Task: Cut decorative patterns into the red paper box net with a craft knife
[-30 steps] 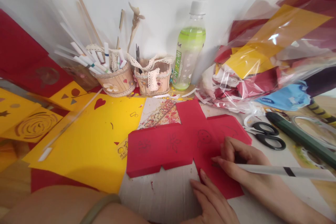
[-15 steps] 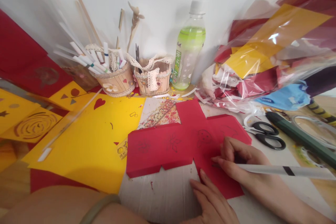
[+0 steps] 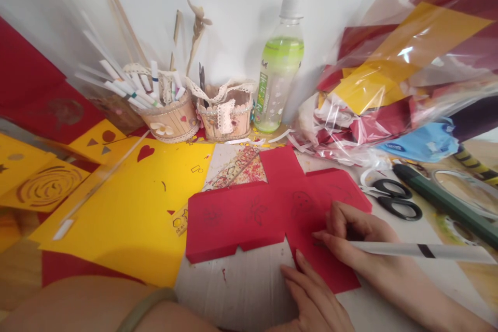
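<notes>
A cross-shaped red paper cutout [image 3: 233, 218] lies flat, with flaps along its edges and dark line drawings on several panels. My right hand [image 3: 361, 233] rests on its lower right part, fingers closed around a white marker [image 3: 459, 252] with a black band. The marker's tip is hidden by the fingers. My left hand [image 3: 315, 295] lies with its fingers stretched out against the cutout's lower edge, holding nothing. A bangle [image 3: 146, 308] circles my left wrist.
Yellow paper [image 3: 128, 218] spreads at left. Behind stand a wooden marker basket [image 3: 175, 119], a smaller basket [image 3: 237, 122] and a drink bottle [image 3: 278, 78]. On the right are black-handled scissors [image 3: 399, 207], a dark green cutter-like tool [image 3: 439, 197] and a plastic bag of scraps [image 3: 369, 88].
The view has shifted very slightly. Both hands and the red paper cutout look almost the same as before.
</notes>
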Tool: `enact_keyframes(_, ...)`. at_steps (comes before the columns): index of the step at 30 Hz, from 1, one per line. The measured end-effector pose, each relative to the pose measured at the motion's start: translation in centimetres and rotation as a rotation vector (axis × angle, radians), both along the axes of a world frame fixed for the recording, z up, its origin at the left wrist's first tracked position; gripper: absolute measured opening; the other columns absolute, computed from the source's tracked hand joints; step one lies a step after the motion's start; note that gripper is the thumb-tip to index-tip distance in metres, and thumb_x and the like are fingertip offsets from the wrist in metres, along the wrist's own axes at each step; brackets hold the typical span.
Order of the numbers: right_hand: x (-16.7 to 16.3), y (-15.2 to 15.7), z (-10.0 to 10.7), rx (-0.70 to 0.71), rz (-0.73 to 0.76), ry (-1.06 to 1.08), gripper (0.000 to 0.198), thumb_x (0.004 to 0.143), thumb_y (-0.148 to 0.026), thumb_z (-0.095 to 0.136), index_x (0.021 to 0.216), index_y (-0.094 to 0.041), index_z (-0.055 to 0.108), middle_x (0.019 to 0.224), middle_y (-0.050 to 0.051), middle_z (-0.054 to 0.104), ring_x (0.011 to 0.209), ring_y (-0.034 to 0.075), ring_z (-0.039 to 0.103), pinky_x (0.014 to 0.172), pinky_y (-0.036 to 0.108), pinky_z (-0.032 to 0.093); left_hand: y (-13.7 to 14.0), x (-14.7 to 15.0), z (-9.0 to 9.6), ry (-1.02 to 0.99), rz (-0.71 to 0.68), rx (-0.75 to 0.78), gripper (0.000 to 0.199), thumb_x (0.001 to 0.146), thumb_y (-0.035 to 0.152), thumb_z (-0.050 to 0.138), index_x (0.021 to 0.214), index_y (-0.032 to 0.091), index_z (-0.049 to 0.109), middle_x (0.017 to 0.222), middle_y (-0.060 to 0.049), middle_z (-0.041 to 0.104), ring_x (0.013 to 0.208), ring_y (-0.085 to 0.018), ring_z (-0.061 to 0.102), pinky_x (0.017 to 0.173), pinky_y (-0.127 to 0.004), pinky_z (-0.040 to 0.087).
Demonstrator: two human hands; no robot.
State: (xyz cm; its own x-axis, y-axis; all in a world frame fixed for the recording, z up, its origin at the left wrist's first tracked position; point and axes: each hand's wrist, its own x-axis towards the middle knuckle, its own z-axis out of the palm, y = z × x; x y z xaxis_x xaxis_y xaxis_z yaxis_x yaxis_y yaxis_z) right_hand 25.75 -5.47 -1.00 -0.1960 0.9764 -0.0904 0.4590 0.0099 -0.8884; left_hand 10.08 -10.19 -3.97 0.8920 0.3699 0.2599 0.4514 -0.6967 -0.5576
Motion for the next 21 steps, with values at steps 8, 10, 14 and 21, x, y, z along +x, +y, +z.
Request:
enact_keyframes(8,-0.04,0.08,0.3,-0.023,-0.014,0.053,0.029,0.076,-0.022,0.053,0.058,-0.024,0.031,0.054,-0.007,0.037,0.051,0.011,0.039,0.059,0.03,0.05,-0.19,-0.01,-0.54,0.002,-0.015,-0.001,0.017,0.087,0.014,0.051,0.089,0.004,0.065,0.086,-0.012,0.07,0.057,-0.017,0.065,0.054,-0.028,0.052)
enact_keyframes(10,-0.22,0.18,0.54,-0.018,-0.014,0.044,0.028,0.073,-0.02,0.054,0.057,-0.024,0.032,0.053,-0.006,0.039,0.053,0.012,0.044,0.06,0.03,0.052,-0.26,-0.01,-0.67,0.006,-0.018,0.0,0.017,0.087,0.014,0.052,0.09,0.003,0.065,0.087,-0.013,0.07,0.058,-0.018,0.065,0.056,-0.029,0.052)
enact_keyframes(14,-0.2,0.08,0.58,-0.014,-0.034,0.05,0.027,0.071,-0.019,0.056,0.056,-0.023,0.034,0.052,-0.006,0.041,0.051,0.011,0.044,0.06,0.03,0.053,-0.35,0.03,-0.67,0.017,-0.003,-0.006,0.018,0.087,0.014,0.052,0.092,0.001,0.064,0.087,-0.015,0.07,0.06,-0.019,0.066,0.058,-0.03,0.053)
enact_keyframes(21,-0.27,-0.08,0.81,0.049,-0.071,-0.058,0.032,0.08,-0.031,0.056,0.056,-0.022,0.037,0.05,-0.006,0.04,0.046,0.01,0.034,0.04,0.02,0.032,-0.23,0.1,-0.59,0.017,-0.004,0.005,0.017,0.087,0.015,0.052,0.086,0.004,0.065,0.083,-0.012,0.071,0.057,-0.018,0.066,0.049,-0.027,0.051)
